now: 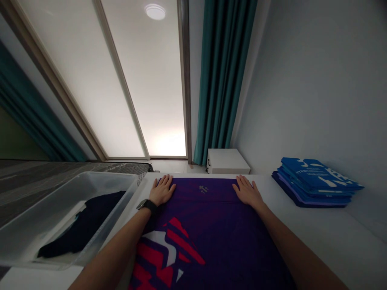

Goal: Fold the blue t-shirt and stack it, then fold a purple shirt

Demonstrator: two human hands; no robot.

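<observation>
A dark purple garment with a red and white print lies spread over the white table, its far edge near the table's far side. My left hand rests flat on the garment's far left corner, fingers stretched out; a dark watch is on that wrist. At the far right corner, my right hand lies flat with its fingers spread. A small grey arrow-like mark shows on the cloth between the two hands. The garment's near edge is out of view.
To the left stands a clear plastic bin with dark cloth inside. A stack of folded blue garments sits at the right by the wall. Beyond the white table are a white cabinet and teal curtains.
</observation>
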